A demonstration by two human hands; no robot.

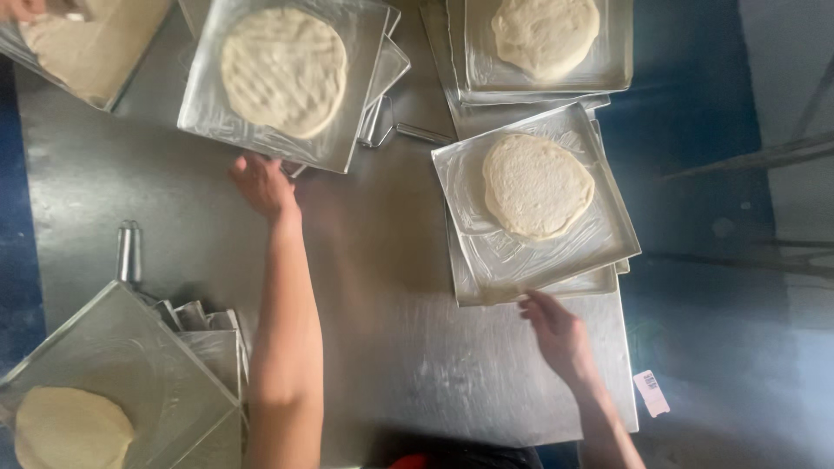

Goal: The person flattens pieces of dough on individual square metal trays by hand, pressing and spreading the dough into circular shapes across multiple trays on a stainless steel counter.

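You are looking straight down at a brushed grey steel worktable point(373, 287). At the far left, in the near corner, a square metal tray lined with clear film point(113, 356) sits on a stack of similar trays and carries a flat round of pale dough point(69, 430). In the top left corner another film-lined tray point(104, 52) lies partly out of view, with someone's fingertips point(22, 9) just showing at the edge.

Moving right, your left hand point(263, 185) stretches far forward, fingers spread and open, holding nothing. Its fingertips are at the near edge of a square, shiny metal tray covered with clear film point(208, 104), which bears a dimpled round of raw dough point(283, 71). You cannot tell whether the fingers actually touch that edge. This tray lies on top of other trays, and a metal handle point(408, 132) pokes out just beside them.

Right of centre, a tilted square metal tray with crinkled film point(486, 252) rests on a stack and holds a third pale dough disc point(537, 185). Your right hand point(558, 334) lies just below its near edge, fingers loosely open, index fingertip at the rim, gripping nothing.

At the top right, one more film-lined tray point(473, 69) holds a dough round point(546, 33). Beyond the table's right edge is dark blue floor point(695, 104).
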